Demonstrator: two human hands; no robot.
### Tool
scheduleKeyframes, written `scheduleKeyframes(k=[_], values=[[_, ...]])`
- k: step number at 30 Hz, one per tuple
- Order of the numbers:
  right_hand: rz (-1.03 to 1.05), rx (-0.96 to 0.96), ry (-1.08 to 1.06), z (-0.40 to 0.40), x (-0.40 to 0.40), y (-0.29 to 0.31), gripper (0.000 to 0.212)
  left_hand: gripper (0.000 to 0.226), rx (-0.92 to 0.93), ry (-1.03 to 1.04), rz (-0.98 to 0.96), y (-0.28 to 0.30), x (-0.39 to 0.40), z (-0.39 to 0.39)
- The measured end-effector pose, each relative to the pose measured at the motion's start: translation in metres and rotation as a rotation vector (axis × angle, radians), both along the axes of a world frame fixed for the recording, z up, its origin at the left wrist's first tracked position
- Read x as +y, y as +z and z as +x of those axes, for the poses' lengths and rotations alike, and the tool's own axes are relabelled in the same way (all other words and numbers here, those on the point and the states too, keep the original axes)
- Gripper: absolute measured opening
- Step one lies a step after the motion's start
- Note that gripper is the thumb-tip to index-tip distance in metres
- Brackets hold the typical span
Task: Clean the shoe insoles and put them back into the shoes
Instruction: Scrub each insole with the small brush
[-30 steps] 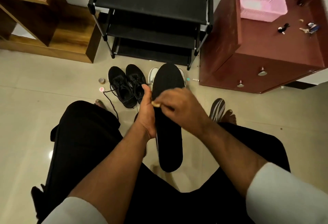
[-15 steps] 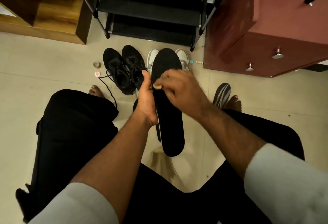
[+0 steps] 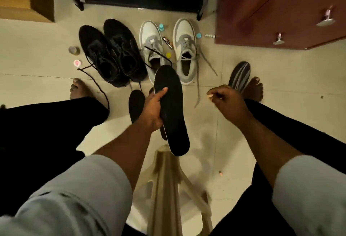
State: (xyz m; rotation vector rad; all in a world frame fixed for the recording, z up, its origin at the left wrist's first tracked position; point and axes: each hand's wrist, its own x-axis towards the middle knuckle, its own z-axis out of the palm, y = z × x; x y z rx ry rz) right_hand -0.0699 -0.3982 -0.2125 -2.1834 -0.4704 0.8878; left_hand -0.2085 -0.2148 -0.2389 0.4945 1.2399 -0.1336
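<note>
The left hand [image 3: 153, 108] held the black insole [image 3: 171, 110] up over the floor [image 3: 37, 63], near the grey shoes [image 3: 168, 48], so the right hand [image 3: 227, 101], pinching something small, could clean it.

The single head-worn view looks steeply down past the knees, close over the tiled floor [image 3: 37, 52].
</note>
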Motion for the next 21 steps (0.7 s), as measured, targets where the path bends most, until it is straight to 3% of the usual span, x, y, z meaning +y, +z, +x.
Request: scheduleKeyframes(k=[6, 14, 19, 21], values=[[-0.18, 0.164, -0.161, 0.018, -0.018, -0.086, 0.008, 0.031, 0.254, -0.17, 0.075, -0.071, -0.022, -0.005], [-0.234, 0.219, -0.126, 0.027, -0.016, -0.17, 0.015, 0.018, 0.327, -0.494, 0.329, -0.159, -0.042, 0.019], [-0.26, 0.242, -0.234, 0.039, -0.016, -0.2, 0.014, 0.02, 0.335, -0.529, 0.339, -0.192, -0.046, 0.034], [-0.257, 0.238, -0.268, 0.044, -0.017, -0.201, 0.013, 0.033, 0.34, -0.495, 0.36, -0.195, -0.047, 0.038]])
